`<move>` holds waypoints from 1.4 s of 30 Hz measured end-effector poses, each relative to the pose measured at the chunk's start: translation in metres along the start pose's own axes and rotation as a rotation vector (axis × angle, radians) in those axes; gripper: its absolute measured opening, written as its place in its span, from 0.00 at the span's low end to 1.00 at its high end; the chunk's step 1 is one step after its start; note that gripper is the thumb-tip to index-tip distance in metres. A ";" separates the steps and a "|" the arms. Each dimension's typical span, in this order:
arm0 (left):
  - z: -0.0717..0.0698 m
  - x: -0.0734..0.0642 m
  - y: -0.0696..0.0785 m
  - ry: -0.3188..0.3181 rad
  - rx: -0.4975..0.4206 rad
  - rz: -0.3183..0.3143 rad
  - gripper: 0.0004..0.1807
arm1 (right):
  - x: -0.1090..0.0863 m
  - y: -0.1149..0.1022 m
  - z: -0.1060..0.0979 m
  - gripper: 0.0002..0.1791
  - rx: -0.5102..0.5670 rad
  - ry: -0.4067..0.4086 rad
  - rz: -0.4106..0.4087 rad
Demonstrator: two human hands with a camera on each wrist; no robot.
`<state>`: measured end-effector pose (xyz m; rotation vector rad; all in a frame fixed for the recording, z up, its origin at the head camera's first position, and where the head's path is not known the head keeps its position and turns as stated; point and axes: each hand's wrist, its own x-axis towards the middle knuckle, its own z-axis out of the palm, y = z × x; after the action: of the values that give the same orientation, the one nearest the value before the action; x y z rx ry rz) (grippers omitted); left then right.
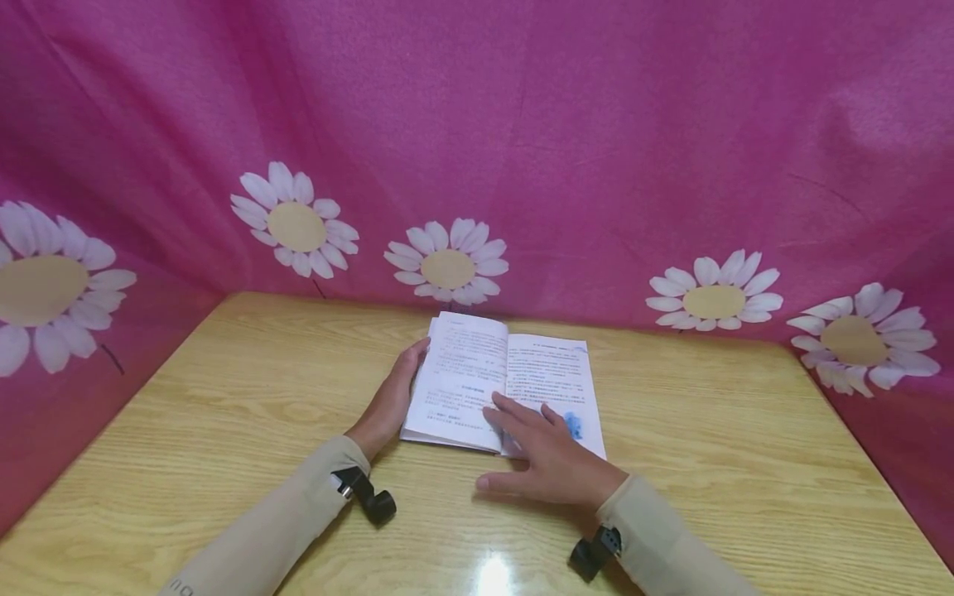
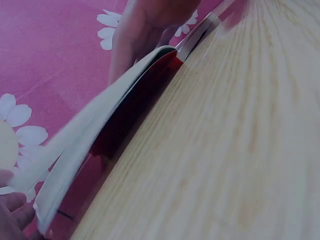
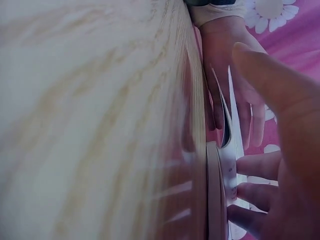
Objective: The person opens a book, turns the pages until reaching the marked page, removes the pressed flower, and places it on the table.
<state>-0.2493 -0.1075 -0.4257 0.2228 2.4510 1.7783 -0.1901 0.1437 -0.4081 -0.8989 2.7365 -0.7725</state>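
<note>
An open book [image 1: 465, 377] with printed pages lies on the table, a blue picture at the lower right page. Its left half is tilted up off the tabletop. My left hand [image 1: 391, 397] holds that half by its outer edge; in the left wrist view its fingers [image 2: 17, 217] are around the edge of the lifted pages [image 2: 70, 170]. A dark red inside of the cover [image 2: 135, 112] shows beneath. My right hand [image 1: 551, 459] lies over the lower middle of the book, fingers spread, thumb pointing left. In the right wrist view its fingertips [image 3: 247, 190] touch the page.
The book lies on a wood-grain table [image 1: 283, 364]. Behind and beside it hangs a pink cloth [image 1: 566, 165] with large white daisies. Each wrist carries a small black camera, such as the left one [image 1: 368, 497].
</note>
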 end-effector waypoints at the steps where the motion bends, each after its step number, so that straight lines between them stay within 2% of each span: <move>1: 0.000 0.000 0.000 0.002 0.015 -0.002 0.38 | 0.000 0.000 0.000 0.55 -0.008 0.000 -0.002; 6: -0.001 -0.001 0.001 0.006 0.090 0.051 0.34 | 0.001 -0.001 0.002 0.54 -0.073 0.014 -0.034; 11: -0.002 -0.002 -0.002 -0.034 0.180 0.145 0.31 | 0.001 -0.005 0.003 0.54 -0.118 0.015 -0.051; 16: -0.002 -0.002 -0.008 -0.092 0.367 0.269 0.38 | 0.001 -0.008 0.003 0.54 -0.129 0.002 -0.043; 20: -0.001 -0.002 -0.011 -0.170 0.512 0.341 0.43 | 0.000 -0.009 0.003 0.53 -0.138 -0.003 -0.043; 24: -0.001 -0.004 -0.012 -0.250 0.599 0.357 0.45 | -0.001 -0.010 0.003 0.53 -0.148 -0.005 -0.043; 27: -0.002 -0.004 -0.013 -0.280 0.634 0.359 0.45 | -0.001 -0.011 0.002 0.52 -0.152 -0.010 -0.048; 35: -0.001 -0.003 -0.014 -0.296 0.670 0.344 0.46 | 0.000 -0.007 -0.003 0.51 -0.119 -0.034 -0.053; 42: 0.000 -0.004 -0.012 -0.302 0.713 0.331 0.46 | 0.001 0.003 -0.017 0.50 -0.034 0.031 -0.038</move>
<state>-0.2465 -0.1117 -0.4368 0.9170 2.8028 0.7705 -0.1976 0.1529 -0.3953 -0.9568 2.7748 -0.7552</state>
